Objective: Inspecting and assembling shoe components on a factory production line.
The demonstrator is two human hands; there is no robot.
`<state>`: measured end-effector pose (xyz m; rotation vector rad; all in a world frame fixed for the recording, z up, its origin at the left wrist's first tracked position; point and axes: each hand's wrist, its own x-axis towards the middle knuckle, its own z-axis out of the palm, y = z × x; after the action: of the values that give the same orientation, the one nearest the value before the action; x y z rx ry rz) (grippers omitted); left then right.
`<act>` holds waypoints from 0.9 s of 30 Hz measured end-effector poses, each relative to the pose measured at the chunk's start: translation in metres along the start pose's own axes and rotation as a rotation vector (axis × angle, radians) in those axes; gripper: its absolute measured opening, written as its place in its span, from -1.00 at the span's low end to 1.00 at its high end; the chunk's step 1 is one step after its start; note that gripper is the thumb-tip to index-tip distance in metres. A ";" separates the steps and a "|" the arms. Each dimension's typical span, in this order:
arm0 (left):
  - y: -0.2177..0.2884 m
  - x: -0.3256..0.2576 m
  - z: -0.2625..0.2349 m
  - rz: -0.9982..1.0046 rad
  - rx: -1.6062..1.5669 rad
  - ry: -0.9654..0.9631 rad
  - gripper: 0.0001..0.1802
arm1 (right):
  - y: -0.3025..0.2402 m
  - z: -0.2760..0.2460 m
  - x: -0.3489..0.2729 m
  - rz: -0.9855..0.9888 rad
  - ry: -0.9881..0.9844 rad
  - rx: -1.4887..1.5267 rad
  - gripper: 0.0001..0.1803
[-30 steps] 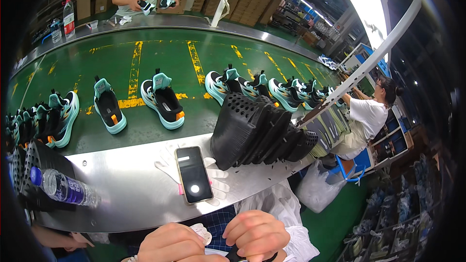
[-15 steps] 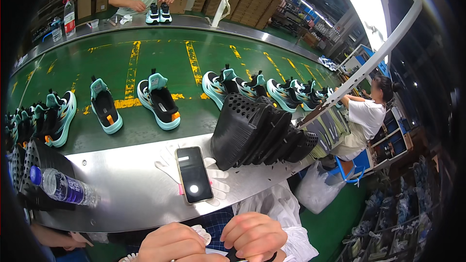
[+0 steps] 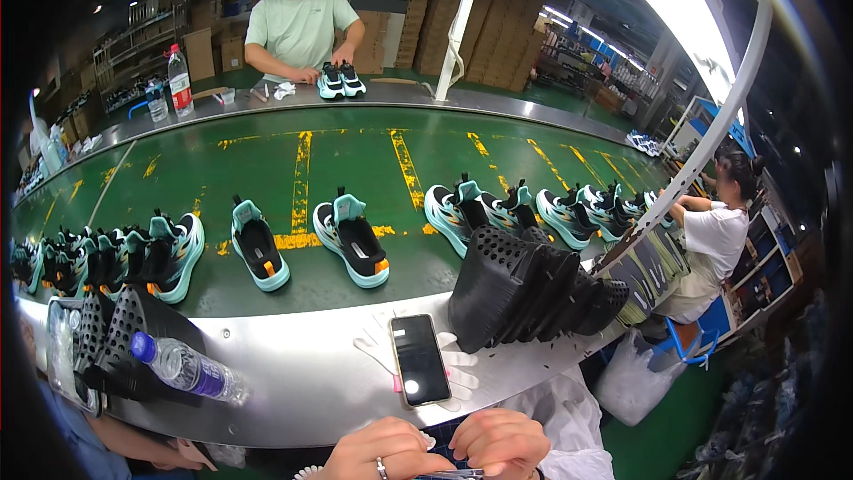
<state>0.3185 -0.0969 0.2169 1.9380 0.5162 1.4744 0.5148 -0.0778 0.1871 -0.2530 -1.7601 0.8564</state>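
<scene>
Pinching a thin silvery object (image 3: 466, 473) with right-hand fingers (image 3: 490, 450).

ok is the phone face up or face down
Face up: the phone lies with its dark screen showing, white glove visible beside it.

Wearer's two hands (image 3: 386, 449) (image 3: 502, 440) (one ring (image 3: 381, 468)), one phone (image 3: 418, 356), one near bottle (image 3: 188, 367)

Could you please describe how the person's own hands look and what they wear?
The left hand and right hand are ungloved. The left wears a silver-coloured ring on one finger; a pale ridged band shows near its wrist.
</scene>
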 end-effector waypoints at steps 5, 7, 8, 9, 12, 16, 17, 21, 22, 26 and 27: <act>-0.005 0.003 0.008 -0.076 -0.088 0.037 -0.83 | 0.007 -0.003 -0.001 0.030 0.076 -0.079 -0.80; -0.005 0.004 0.007 -0.189 -0.134 0.070 -0.86 | 0.010 -0.006 -0.001 0.040 0.077 -0.114 -0.80; -0.002 0.001 0.005 -0.294 -0.163 0.034 -0.86 | 0.010 -0.001 -0.002 0.162 0.196 -0.051 -0.70; -0.004 0.000 0.009 -0.289 -0.173 0.019 -0.86 | 0.010 0.002 -0.002 0.282 0.318 0.014 -0.58; -0.025 -0.003 0.020 -0.569 -0.143 0.293 -0.86 | 0.009 -0.001 0.001 0.349 0.449 0.216 -0.64; -0.091 -0.009 0.033 -0.524 0.323 0.207 -0.75 | 0.000 -0.018 0.003 0.419 0.454 0.612 -0.67; -0.101 -0.009 0.036 -0.495 0.455 0.172 -0.75 | -0.002 -0.020 0.003 0.437 0.411 0.822 -0.70; -0.141 -0.012 0.047 -0.268 0.805 0.105 -0.73 | -0.008 -0.022 -0.001 0.520 0.331 0.930 -0.67; -0.147 -0.014 0.047 -0.264 0.804 0.105 -0.73 | -0.011 -0.020 0.000 0.522 0.341 1.008 -0.71; -0.158 -0.012 0.049 -0.337 0.883 -0.116 -0.64 | -0.032 -0.013 -0.003 0.444 -0.078 0.785 -0.49; -0.157 -0.011 0.049 -0.347 0.855 -0.159 -0.63 | -0.046 -0.013 0.022 0.273 -0.256 0.685 -0.61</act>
<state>0.3728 -0.0033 0.0924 2.3783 1.5019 0.9196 0.5290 -0.0933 0.2358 0.0790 -1.5691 1.6916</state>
